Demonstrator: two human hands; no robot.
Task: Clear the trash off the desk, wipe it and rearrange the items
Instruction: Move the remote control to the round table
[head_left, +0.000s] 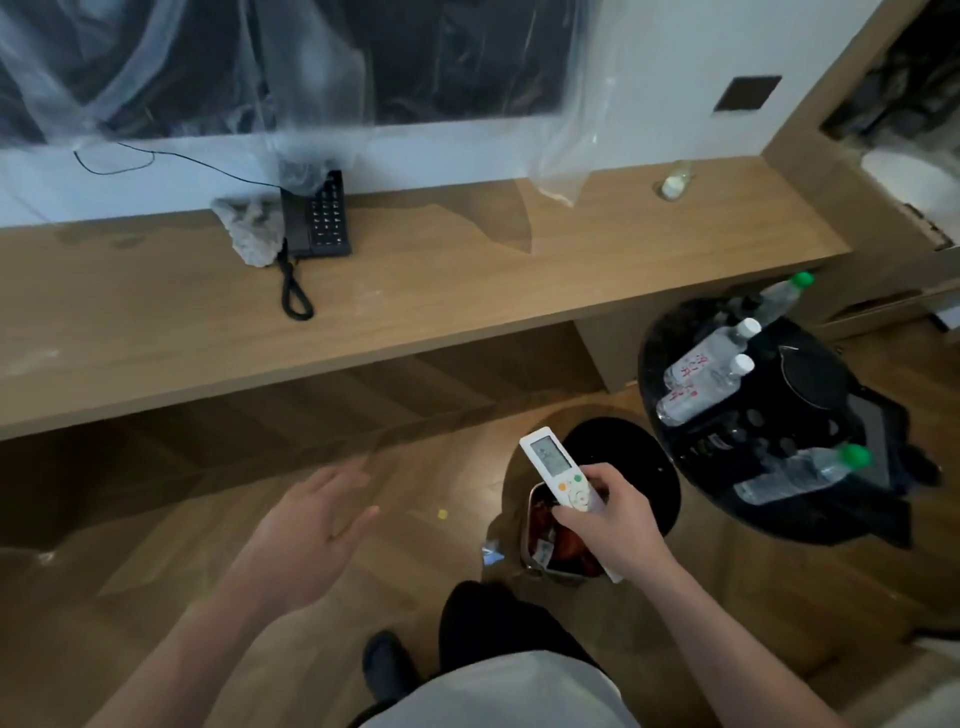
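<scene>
Soft, even indoor light falls on the desk (467, 270), which bows with wide-angle distortion, while the floor beneath it lies in dim shadow and the whole frame looks slightly blurred.

Hotel room: desk phone (318, 218), bottled water (707, 358).

Matt wood-grain desk (415, 291), crumpled cloth rag (249, 228), glossy plastic remote (558, 467) — clear film (556, 171), probably plastic.

Head cam, fwd-down over desk (415, 291), close
</scene>
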